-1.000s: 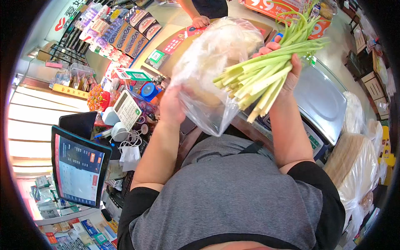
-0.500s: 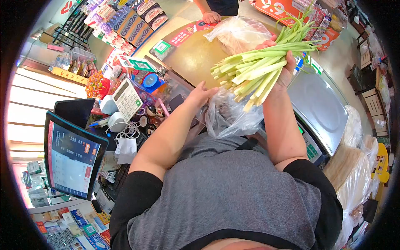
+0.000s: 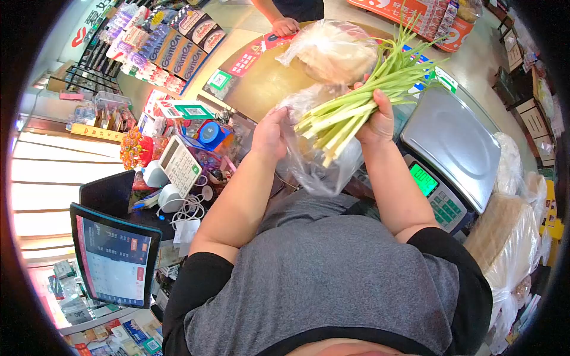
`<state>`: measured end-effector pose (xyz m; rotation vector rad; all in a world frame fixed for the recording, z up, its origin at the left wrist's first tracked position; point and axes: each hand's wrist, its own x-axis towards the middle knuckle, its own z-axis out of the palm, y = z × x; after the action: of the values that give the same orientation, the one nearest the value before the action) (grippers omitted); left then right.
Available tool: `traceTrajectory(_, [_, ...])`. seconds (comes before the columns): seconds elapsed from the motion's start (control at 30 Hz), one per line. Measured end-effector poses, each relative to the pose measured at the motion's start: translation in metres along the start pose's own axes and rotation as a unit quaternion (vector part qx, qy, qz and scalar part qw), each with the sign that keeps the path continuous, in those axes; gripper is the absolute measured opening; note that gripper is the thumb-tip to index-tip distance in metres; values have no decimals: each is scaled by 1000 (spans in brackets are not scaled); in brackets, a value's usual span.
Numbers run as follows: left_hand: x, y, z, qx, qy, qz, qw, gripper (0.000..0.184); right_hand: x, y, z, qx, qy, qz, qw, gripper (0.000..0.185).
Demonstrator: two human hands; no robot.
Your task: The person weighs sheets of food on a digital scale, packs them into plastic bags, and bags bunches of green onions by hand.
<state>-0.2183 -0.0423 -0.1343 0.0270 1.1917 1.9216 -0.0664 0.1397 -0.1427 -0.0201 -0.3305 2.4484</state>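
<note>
My right hand [image 3: 380,123] is closed around a bunch of green onions [image 3: 350,113], their pale cut ends pointing down and left and their thin green tops up and right. The stalks lie over a clear plastic bag [image 3: 335,181]. At the bag's left edge, my left hand [image 3: 270,136] has its fingers closed on the thin plastic. The bag hangs between my hands in front of my body; what it holds, if anything, is hard to make out. Behind the stalks, a tied clear bag with pale contents [image 3: 341,50] rests on the counter [image 3: 255,89].
To the right stands a weighing scale [image 3: 454,142] with a lit green display. A monitor [image 3: 116,255], a calculator [image 3: 178,166] and tangled cables are at the left. Across the counter, another person's hand [image 3: 285,26] rests on its edge. Bagged goods [image 3: 504,237] sit at lower right.
My left hand has gone from open beside the plastic bag to gripping its edge, lifting it. The green onions have moved slightly left and down. The scale's display has come into view.
</note>
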Motion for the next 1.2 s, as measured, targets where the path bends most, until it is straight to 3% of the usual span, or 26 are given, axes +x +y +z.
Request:
traceTrajectory(0.07, [-11,8,3,-9,10,33,999,20,9,8,-6,-32,42,-28,998,50])
traceTrajectory(0.2, [-31,22,-3,-35,22,77,996,16,8,0,4,-132,36,-26,990,52])
traceTrajectory(0.4, [-44,20,-44,-21,28,77,996,18,26,-22,6,-238,23,-68,968,50])
traceTrajectory(0.5, [-38,5,-98,-143,-115,5,983,32,33,-19,-12,-266,31,-64,961,49])
traceTrajectory(0.6, [-56,0,-46,-105,8,-88,991,45,23,-10,-8,-201,34,-31,978,49])
traceTrajectory(0.7, [-50,-21,-53,-146,-27,-188,971,50,20,-5,-9,-150,18,5,989,49])
traceTrajectory(0.83, [-52,-16,-45,-36,5,-149,988,40,25,-17,-20,-226,13,-27,974,47])
traceTrajectory(0.97, [-57,10,-59,-18,58,-47,997,38,29,-44,-20,-375,12,-86,923,45])
traceTrajectory(1.03, [-60,19,-69,-45,34,-39,998,38,26,-55,-8,-440,0,-116,890,44])
traceTrajectory(1.07, [-61,23,-73,-59,21,-35,997,39,26,-61,-9,-431,4,-90,898,58])
traceTrajectory(1.2, [-70,37,-66,-127,4,-27,992,39,23,-63,21,-603,-75,-78,791,55])
